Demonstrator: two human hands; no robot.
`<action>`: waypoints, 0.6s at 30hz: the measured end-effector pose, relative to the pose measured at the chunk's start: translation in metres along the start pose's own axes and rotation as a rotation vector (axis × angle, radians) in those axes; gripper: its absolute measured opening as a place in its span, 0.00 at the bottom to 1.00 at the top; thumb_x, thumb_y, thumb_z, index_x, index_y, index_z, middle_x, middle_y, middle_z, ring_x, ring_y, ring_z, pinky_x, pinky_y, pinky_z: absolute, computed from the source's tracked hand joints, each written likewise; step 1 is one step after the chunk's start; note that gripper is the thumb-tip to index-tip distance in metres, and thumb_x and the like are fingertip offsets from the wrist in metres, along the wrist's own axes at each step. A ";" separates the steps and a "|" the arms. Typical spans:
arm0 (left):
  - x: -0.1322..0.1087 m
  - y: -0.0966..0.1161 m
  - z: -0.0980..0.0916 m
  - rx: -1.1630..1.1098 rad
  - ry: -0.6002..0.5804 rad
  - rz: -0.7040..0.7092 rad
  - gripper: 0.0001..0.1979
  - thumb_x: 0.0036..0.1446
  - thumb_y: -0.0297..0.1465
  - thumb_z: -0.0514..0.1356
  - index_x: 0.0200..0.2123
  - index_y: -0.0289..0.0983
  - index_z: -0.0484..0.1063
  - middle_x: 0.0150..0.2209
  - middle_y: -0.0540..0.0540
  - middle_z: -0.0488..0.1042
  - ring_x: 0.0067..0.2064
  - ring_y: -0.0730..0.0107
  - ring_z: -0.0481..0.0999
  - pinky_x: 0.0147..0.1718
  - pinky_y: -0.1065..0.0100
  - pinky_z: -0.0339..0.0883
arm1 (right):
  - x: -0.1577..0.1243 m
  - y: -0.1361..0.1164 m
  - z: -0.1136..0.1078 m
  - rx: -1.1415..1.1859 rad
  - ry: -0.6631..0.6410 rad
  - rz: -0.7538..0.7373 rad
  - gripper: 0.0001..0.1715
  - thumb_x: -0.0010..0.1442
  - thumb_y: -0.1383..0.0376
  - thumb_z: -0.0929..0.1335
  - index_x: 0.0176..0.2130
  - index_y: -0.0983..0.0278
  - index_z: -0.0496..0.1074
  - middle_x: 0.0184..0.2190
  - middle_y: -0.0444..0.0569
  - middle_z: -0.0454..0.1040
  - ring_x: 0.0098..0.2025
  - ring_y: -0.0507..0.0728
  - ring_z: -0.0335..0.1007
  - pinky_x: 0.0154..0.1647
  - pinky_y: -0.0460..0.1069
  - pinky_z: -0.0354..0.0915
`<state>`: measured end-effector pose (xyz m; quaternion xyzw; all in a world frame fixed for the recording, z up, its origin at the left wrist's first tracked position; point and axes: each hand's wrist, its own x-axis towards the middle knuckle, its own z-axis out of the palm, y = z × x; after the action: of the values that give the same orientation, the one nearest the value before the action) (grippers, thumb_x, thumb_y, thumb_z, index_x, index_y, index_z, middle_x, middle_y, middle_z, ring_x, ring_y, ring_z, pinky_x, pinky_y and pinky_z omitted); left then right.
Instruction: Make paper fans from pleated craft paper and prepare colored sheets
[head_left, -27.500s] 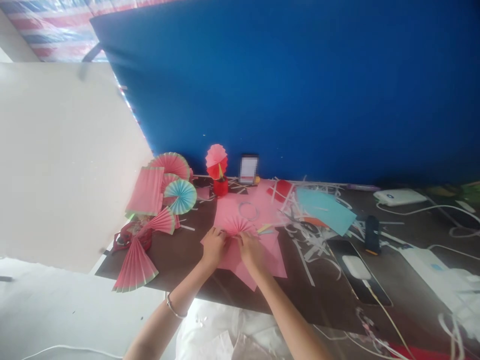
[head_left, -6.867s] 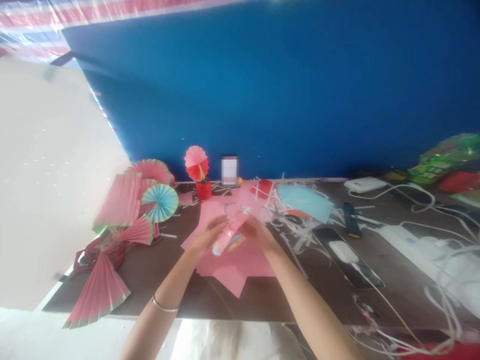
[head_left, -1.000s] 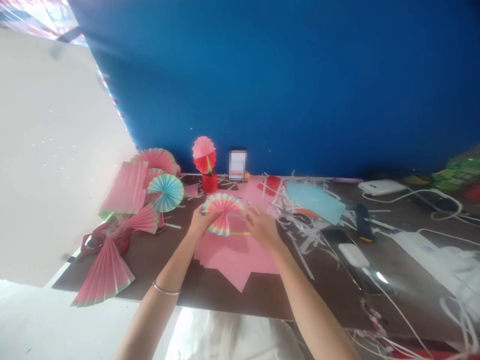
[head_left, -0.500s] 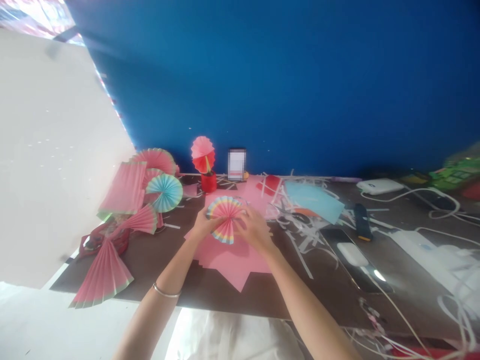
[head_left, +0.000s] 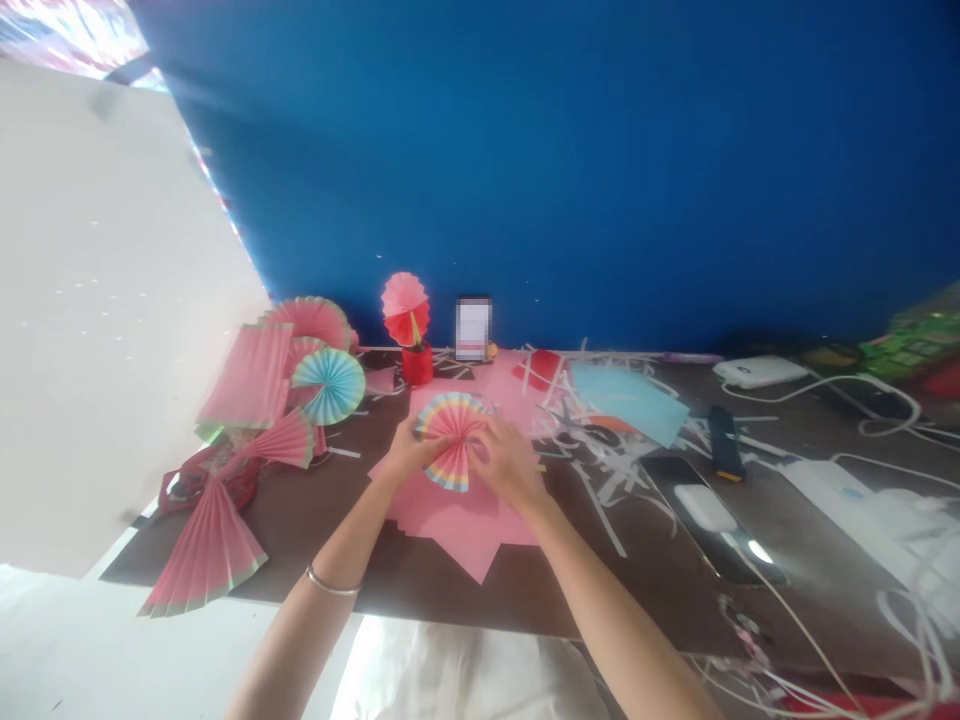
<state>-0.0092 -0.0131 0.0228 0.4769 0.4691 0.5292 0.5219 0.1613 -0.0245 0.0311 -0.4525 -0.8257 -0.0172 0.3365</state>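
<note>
A pleated rainbow-edged paper rosette (head_left: 452, 438) is held just above a stack of pink paper sheets (head_left: 465, 515) on the dark table (head_left: 322, 560). My left hand (head_left: 409, 455) pinches its left side. On the rosette's right side my right hand (head_left: 508, 462) has its fingers closed on the folds. The rosette is fanned into nearly a full circle, pink in the middle with coloured bands at the rim.
Finished pink and blue paper fans (head_left: 300, 385) lie at the table's left. A red cup with a paper flower (head_left: 411, 335) stands at the back. White paper strips (head_left: 600, 455), a light-blue sheet (head_left: 630, 400), a phone (head_left: 712, 515), chargers and cables (head_left: 862, 470) fill the right.
Over the last second my right hand moved in toward the rosette and the fan closed from a half circle into an almost full one, dropping slightly toward the pink sheets.
</note>
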 end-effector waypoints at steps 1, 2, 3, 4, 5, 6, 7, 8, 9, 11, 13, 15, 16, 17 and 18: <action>0.000 0.000 0.000 0.001 -0.001 0.004 0.24 0.33 0.33 0.70 0.38 0.33 0.74 0.32 0.40 0.77 0.34 0.58 0.77 0.35 0.60 0.72 | 0.000 0.000 0.000 0.005 -0.003 -0.003 0.08 0.57 0.68 0.61 0.30 0.62 0.68 0.41 0.50 0.70 0.45 0.58 0.64 0.43 0.54 0.61; -0.001 0.001 0.000 0.005 -0.006 0.009 0.24 0.34 0.33 0.70 0.38 0.34 0.74 0.33 0.40 0.77 0.34 0.58 0.77 0.35 0.60 0.72 | 0.000 0.000 0.000 0.006 -0.004 -0.007 0.08 0.57 0.68 0.61 0.30 0.62 0.68 0.41 0.50 0.70 0.45 0.58 0.64 0.43 0.54 0.61; -0.001 0.002 0.000 0.011 -0.014 0.013 0.24 0.34 0.33 0.70 0.39 0.34 0.73 0.33 0.40 0.77 0.34 0.58 0.77 0.35 0.60 0.72 | 0.000 0.000 0.000 0.003 -0.004 -0.010 0.08 0.57 0.68 0.61 0.29 0.62 0.68 0.41 0.50 0.70 0.45 0.58 0.64 0.43 0.54 0.61; -0.002 0.002 0.000 0.018 -0.023 0.016 0.24 0.35 0.34 0.70 0.39 0.34 0.73 0.33 0.41 0.77 0.35 0.58 0.77 0.35 0.61 0.72 | 0.001 0.001 0.000 -0.003 -0.002 -0.012 0.09 0.57 0.68 0.61 0.29 0.62 0.68 0.41 0.50 0.70 0.45 0.58 0.64 0.44 0.54 0.60; -0.002 0.003 0.000 0.021 -0.031 0.018 0.24 0.35 0.34 0.70 0.39 0.34 0.73 0.33 0.41 0.77 0.34 0.58 0.77 0.35 0.61 0.72 | 0.001 0.001 0.000 -0.011 0.001 -0.013 0.09 0.58 0.68 0.61 0.29 0.62 0.68 0.40 0.50 0.70 0.44 0.58 0.64 0.45 0.55 0.59; -0.002 0.002 0.000 0.022 -0.035 0.018 0.23 0.35 0.34 0.70 0.38 0.34 0.73 0.32 0.41 0.77 0.34 0.59 0.77 0.34 0.62 0.72 | 0.001 0.002 0.001 -0.018 0.002 -0.014 0.10 0.58 0.68 0.60 0.29 0.62 0.68 0.40 0.49 0.70 0.44 0.57 0.64 0.46 0.55 0.59; -0.001 0.002 -0.001 0.020 -0.030 0.019 0.23 0.34 0.34 0.70 0.38 0.34 0.73 0.31 0.41 0.77 0.33 0.59 0.77 0.34 0.62 0.72 | 0.001 0.003 0.000 -0.021 0.002 -0.015 0.11 0.59 0.68 0.60 0.29 0.62 0.69 0.40 0.49 0.71 0.44 0.57 0.64 0.47 0.56 0.58; 0.000 0.000 -0.002 0.014 -0.012 0.021 0.23 0.34 0.34 0.70 0.37 0.34 0.73 0.31 0.42 0.77 0.32 0.60 0.77 0.34 0.62 0.71 | 0.001 0.005 0.000 -0.023 0.002 -0.017 0.11 0.59 0.68 0.60 0.30 0.61 0.69 0.41 0.49 0.70 0.45 0.57 0.64 0.47 0.56 0.58; 0.002 -0.001 -0.004 0.002 0.022 0.023 0.22 0.33 0.33 0.70 0.36 0.33 0.73 0.30 0.42 0.77 0.32 0.61 0.77 0.34 0.63 0.71 | 0.001 0.007 0.000 -0.024 0.007 -0.021 0.11 0.60 0.67 0.60 0.32 0.61 0.70 0.42 0.49 0.70 0.46 0.58 0.63 0.48 0.56 0.57; 0.007 -0.005 -0.009 -0.033 0.109 0.026 0.22 0.32 0.34 0.71 0.34 0.33 0.73 0.30 0.43 0.77 0.31 0.62 0.77 0.34 0.63 0.71 | 0.003 0.011 -0.003 -0.020 0.045 -0.025 0.10 0.60 0.65 0.61 0.36 0.61 0.71 0.43 0.51 0.69 0.48 0.59 0.62 0.49 0.57 0.57; 0.013 -0.009 -0.014 -0.081 0.182 0.028 0.22 0.33 0.34 0.70 0.35 0.33 0.72 0.30 0.44 0.77 0.31 0.63 0.76 0.34 0.63 0.71 | 0.003 0.015 -0.007 0.002 0.073 -0.026 0.10 0.59 0.62 0.62 0.37 0.62 0.71 0.41 0.52 0.70 0.47 0.59 0.63 0.47 0.55 0.59; 0.017 -0.012 -0.019 -0.131 0.212 0.032 0.23 0.34 0.35 0.70 0.36 0.33 0.72 0.31 0.44 0.76 0.32 0.64 0.76 0.35 0.62 0.71 | 0.003 0.018 -0.010 0.039 0.000 -0.045 0.09 0.58 0.63 0.63 0.32 0.62 0.72 0.35 0.50 0.71 0.41 0.57 0.65 0.42 0.52 0.61; 0.019 -0.013 -0.021 -0.150 0.221 0.035 0.23 0.34 0.35 0.70 0.36 0.33 0.71 0.31 0.44 0.76 0.32 0.64 0.76 0.35 0.62 0.71 | 0.003 0.018 -0.011 0.055 -0.078 -0.064 0.09 0.58 0.64 0.63 0.29 0.61 0.72 0.32 0.49 0.71 0.38 0.56 0.66 0.39 0.51 0.62; 0.021 -0.014 -0.023 -0.162 0.231 0.039 0.23 0.34 0.35 0.70 0.36 0.33 0.71 0.32 0.44 0.76 0.32 0.64 0.76 0.36 0.61 0.70 | 0.002 0.018 -0.012 0.065 -0.161 -0.079 0.10 0.57 0.64 0.63 0.27 0.60 0.72 0.28 0.47 0.71 0.36 0.55 0.67 0.36 0.50 0.62; 0.022 -0.015 -0.024 -0.167 0.243 0.045 0.23 0.33 0.35 0.70 0.36 0.33 0.71 0.32 0.44 0.76 0.32 0.64 0.76 0.36 0.61 0.70 | 0.000 0.017 -0.012 0.070 -0.236 -0.082 0.11 0.57 0.64 0.64 0.26 0.59 0.73 0.26 0.47 0.70 0.34 0.55 0.67 0.33 0.49 0.62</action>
<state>-0.0313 0.0089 0.0057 0.3747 0.4725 0.6316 0.4872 0.1810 -0.0183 0.0359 -0.4050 -0.8775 0.0511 0.2518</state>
